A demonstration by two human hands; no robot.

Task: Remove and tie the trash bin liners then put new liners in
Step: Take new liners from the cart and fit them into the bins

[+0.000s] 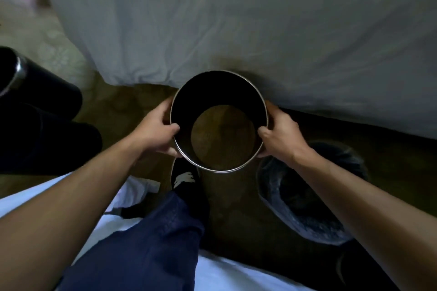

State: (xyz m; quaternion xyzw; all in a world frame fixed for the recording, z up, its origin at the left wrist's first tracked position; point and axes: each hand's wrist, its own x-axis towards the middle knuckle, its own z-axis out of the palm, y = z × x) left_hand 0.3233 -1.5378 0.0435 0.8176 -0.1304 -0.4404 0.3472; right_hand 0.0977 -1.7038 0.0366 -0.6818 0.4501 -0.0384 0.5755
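bin (218, 92) before the bedsheet (236, 30), shoe (186, 182) just before the bin, bag (305, 215) to the shoe's right.

We're in a bedroom, by the look of it, home or hotel I can't say. White bedding (236, 19) fills the whole far side, hanging in soft creases down the side of a bed. Underfoot there's patterned carpet (59, 38), pale and floral at far left. A small round waste bin (212, 87) is just beside the bed's edge.
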